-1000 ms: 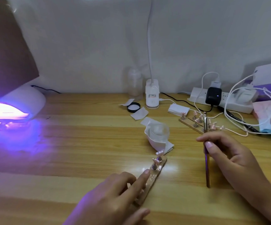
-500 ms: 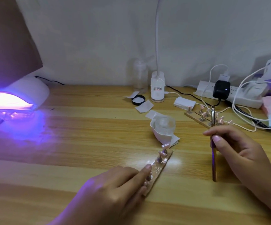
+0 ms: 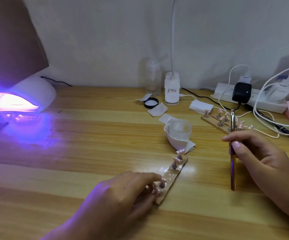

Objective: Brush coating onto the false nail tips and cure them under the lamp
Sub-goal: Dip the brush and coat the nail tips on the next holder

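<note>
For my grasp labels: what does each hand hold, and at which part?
The right hand pinches the brush near its middle. The left hand touches the near end of the nail strip; a grip cannot be told.

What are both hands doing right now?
Left hand: pinching a small nail-tip stand on the near wooden strip.
Right hand: holding a thin gold-handled brush.

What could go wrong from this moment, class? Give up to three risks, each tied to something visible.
1. The left hand touches the near strip among its nail tips; fingers may smear or knock one.
2. The open jar stands just past that strip's far end; sliding the strip could tip it.
3. White cables loop beside the far strip, close to the right hand holding the brush; a snag might drag it.
</note>
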`<state>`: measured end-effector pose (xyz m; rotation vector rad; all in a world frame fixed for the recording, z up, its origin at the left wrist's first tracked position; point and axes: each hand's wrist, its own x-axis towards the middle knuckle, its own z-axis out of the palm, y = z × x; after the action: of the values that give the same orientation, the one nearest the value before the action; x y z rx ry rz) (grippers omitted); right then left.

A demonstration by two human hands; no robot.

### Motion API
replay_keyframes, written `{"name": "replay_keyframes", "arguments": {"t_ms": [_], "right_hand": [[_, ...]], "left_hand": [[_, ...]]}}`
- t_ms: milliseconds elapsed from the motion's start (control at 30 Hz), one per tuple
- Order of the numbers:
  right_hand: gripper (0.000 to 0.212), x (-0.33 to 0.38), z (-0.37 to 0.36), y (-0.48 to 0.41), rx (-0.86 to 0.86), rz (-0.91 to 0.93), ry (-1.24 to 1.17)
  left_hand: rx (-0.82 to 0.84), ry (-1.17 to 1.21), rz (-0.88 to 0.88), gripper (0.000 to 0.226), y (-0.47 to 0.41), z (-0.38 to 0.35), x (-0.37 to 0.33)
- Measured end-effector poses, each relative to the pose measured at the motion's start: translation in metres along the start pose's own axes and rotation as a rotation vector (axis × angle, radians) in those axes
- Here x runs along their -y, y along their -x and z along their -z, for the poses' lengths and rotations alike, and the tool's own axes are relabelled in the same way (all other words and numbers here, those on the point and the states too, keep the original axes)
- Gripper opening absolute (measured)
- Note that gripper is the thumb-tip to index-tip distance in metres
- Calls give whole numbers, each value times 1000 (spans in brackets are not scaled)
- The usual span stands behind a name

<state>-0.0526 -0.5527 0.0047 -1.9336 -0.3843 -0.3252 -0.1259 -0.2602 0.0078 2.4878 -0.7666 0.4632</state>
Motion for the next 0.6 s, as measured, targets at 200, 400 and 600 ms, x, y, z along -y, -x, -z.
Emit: {"name": "replay_keyframes", "arguments": {"t_ms": [200,400,600], "right_hand": [[20,1,0,0,-1,8,1],[20,0,0,0,-2,10,2],[20,1,0,0,1,9,-21]], "left_hand": [[-8,-14,-29,25,-1,-1,1],[59,205,132,50,5,-4,-4],[136,431,143,39,7,-8,-9]]}}
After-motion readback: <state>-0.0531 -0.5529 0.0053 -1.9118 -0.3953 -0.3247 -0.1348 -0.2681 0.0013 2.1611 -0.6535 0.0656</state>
